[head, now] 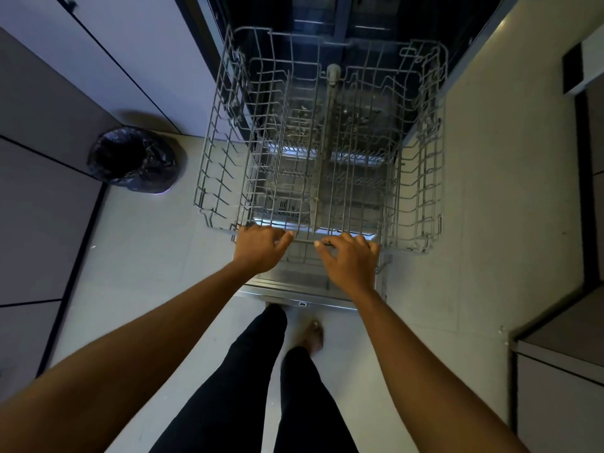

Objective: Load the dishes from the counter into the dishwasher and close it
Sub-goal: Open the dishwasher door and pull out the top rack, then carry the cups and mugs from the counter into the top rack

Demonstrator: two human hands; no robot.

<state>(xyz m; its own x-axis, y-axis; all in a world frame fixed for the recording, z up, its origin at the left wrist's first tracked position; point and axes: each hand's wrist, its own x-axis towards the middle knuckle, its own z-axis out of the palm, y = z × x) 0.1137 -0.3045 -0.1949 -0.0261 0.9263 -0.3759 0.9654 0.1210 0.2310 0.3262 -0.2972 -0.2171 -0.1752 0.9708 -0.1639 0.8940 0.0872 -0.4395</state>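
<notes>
Two bare forearms [157, 325]; close-fitting black trousers [242, 380], full length, on both legs.

We look straight down. At centre frame our left hand [258, 246] and right hand [349, 259] sit side by side, fingers curled over the front rail of the grey wire rack [222, 158]. The rack reaches out from the dark dishwasher [327, 14] at the top. Just below our hands, the dishwasher door [294, 289] lies flat. At left a black-lined bin [134, 158] stands on the pale floor [147, 256]. Bottom centre, we see our black-clad legs [248, 371] and one foot [313, 336].
</notes>
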